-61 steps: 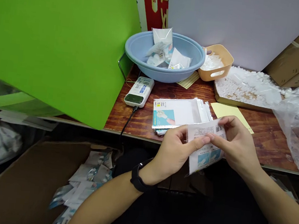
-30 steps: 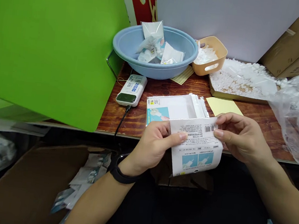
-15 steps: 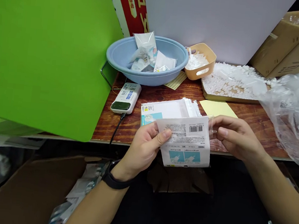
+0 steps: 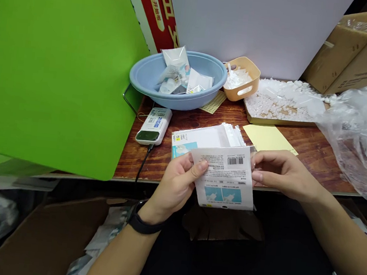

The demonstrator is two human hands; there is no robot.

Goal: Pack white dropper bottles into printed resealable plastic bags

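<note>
My left hand [image 4: 176,185] pinches the left edge of a flat printed packet [image 4: 227,177], thumb on top. The packet shows a barcode, small text and two blue pictures, and it is held tilted over the table's front edge. At its right edge, my right hand [image 4: 284,174] has thumb and fingers closed on what looks like a clear plastic margin; the fingertips are partly hidden. Behind the packet, a stack of similar packets [image 4: 208,138] in clear sleeves lies on the wooden table, partly covered from view.
Farther back stand a blue basin [image 4: 137,78] holding packets and an orange basket [image 4: 254,86] of white pieces. A tray [image 4: 280,121] of white bits, yellow paper [image 4: 269,137] and plastic film [image 4: 364,130] lie to the right. A white device [image 4: 154,125] with a cable sits left.
The right hand and the packet's right edge have shifted slightly left. Both hands keep their hold. The whole view has moved a little.
</note>
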